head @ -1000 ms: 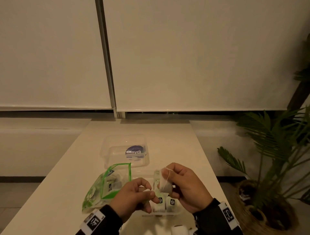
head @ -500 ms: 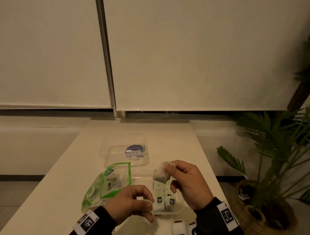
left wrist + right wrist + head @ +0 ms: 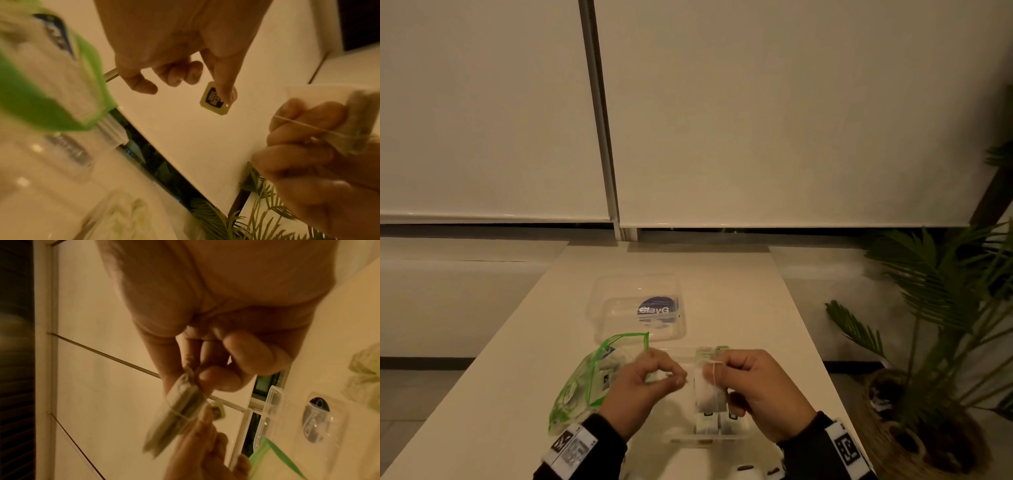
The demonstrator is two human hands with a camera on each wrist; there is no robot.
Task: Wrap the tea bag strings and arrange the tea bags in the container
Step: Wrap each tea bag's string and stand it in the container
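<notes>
My right hand (image 3: pixel 717 368) pinches the top of a white tea bag (image 3: pixel 707 390), held upright above the clear container (image 3: pixel 743 437). The string (image 3: pixel 304 125) runs round the bag (image 3: pixel 179 410). My left hand (image 3: pixel 681 378) is just left of the bag, and its thumb and finger pinch the small paper tag (image 3: pixel 218 99) at the string's end. Several wrapped tea bags (image 3: pixel 705 419) stand in the container's near part.
A green-edged zip bag (image 3: pixel 585 383) holding more tea bags lies left of my left hand. The clear lid (image 3: pixel 637 308) with a dark round label lies farther back. A potted palm (image 3: pixel 928 308) stands right of the table's right edge (image 3: pixel 808 342).
My left hand rose towards the bag with the tag. My right hand turned the tea bag from a tilt to upright and brought it lower.
</notes>
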